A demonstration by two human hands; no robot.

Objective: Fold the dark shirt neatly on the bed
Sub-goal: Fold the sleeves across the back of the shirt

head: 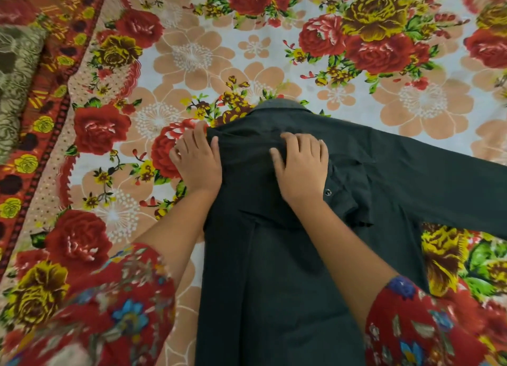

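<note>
- Pressing flat on the dark shirt (274, 256), right hand (303, 169) just below its collar (277, 107), fingers spread, gripping nothing.
- Left hand (198, 161) at the shirt's folded left edge, thumb on the cloth; other fingers extended on the bed (219, 50).

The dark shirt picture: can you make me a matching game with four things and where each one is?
Things:
1. left hand
2. right hand
3. collar
4. long sleeve

Places:
A. stretched out to the right across the bedsheet
B. at the far end of the dark shirt
C. pressing flat on the middle of the shirt's upper part
D. at the shirt's folded left edge, thumb on the cloth

Pairs: 1-D, 2-C, 3-B, 4-A
</note>
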